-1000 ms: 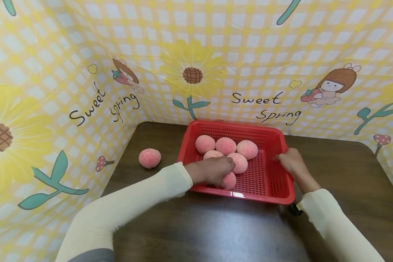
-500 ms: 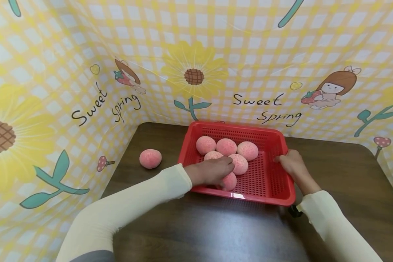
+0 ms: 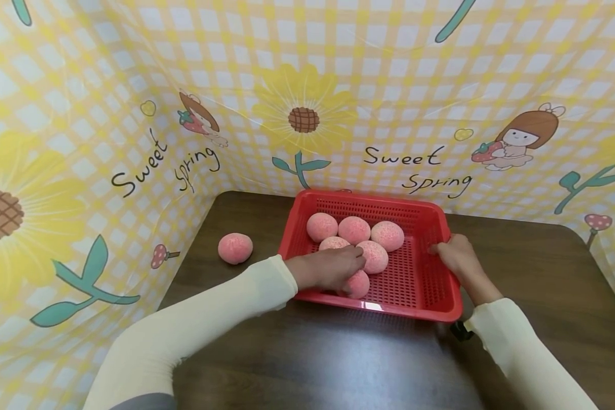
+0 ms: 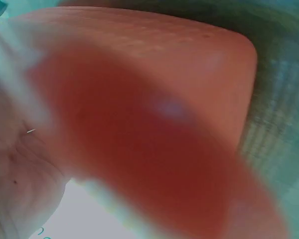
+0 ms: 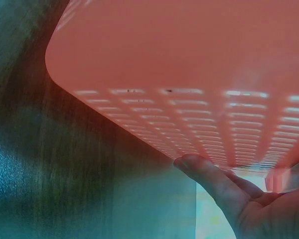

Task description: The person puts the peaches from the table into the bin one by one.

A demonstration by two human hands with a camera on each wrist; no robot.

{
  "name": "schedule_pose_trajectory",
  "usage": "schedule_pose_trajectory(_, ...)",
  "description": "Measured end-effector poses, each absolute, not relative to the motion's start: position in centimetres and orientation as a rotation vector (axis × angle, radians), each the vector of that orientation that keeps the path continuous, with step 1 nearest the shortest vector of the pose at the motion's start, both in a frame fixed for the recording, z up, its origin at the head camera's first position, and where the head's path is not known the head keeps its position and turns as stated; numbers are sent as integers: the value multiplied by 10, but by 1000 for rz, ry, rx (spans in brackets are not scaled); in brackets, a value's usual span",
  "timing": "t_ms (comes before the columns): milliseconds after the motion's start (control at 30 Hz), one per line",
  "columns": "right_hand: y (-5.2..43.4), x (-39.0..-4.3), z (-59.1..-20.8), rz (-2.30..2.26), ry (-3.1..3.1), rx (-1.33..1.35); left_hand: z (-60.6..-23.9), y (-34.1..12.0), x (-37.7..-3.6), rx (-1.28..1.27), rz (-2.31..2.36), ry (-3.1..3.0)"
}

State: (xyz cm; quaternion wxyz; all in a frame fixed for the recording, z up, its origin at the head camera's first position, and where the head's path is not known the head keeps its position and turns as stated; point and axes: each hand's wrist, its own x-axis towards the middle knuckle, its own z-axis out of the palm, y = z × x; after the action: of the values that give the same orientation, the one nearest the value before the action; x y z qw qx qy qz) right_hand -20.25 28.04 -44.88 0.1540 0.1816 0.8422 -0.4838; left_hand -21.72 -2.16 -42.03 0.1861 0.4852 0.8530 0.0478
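Observation:
A red plastic basket (image 3: 374, 199) stands on the dark wooden table (image 3: 338, 359) and holds several pink speckled balls (image 3: 353, 229). My left hand (image 3: 351, 272) reaches into the basket's front left corner, its fingers curled over one pink ball (image 3: 360, 285). My right hand (image 3: 441, 249) grips the basket's right rim. In the right wrist view a finger (image 5: 209, 174) presses against the slotted basket wall (image 5: 189, 64). The left wrist view shows only a blurred red basket surface (image 4: 154, 124) close up.
One more pink ball (image 3: 235, 247) lies on the table left of the basket. A yellow checked backdrop (image 3: 415, 85) with sunflowers walls in the table at the back and left. Bare tabletop lies in front of the basket and to its right (image 3: 543, 267).

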Motion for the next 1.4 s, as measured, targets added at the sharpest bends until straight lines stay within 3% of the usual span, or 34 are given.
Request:
schedule_pose_trajectory(400, 279, -204, -450, -1394, 2420, 514, -374, -45, -240, 1298, 157, 2580)
schedule_pose_trajectory(800, 282, -205, -450, -1371, 2411, 521, -346, -116, -281, 1060, 378, 2679)
schedule_pose_trajectory(1067, 282, -205, -451, -1377, 2405, 514, -351, -177, -293, 897, 238, 2695)
schedule_pose_trajectory(1400, 282, -205, -452, -1400, 2400, 519, -374, -232, -283, 822, 183, 2616)
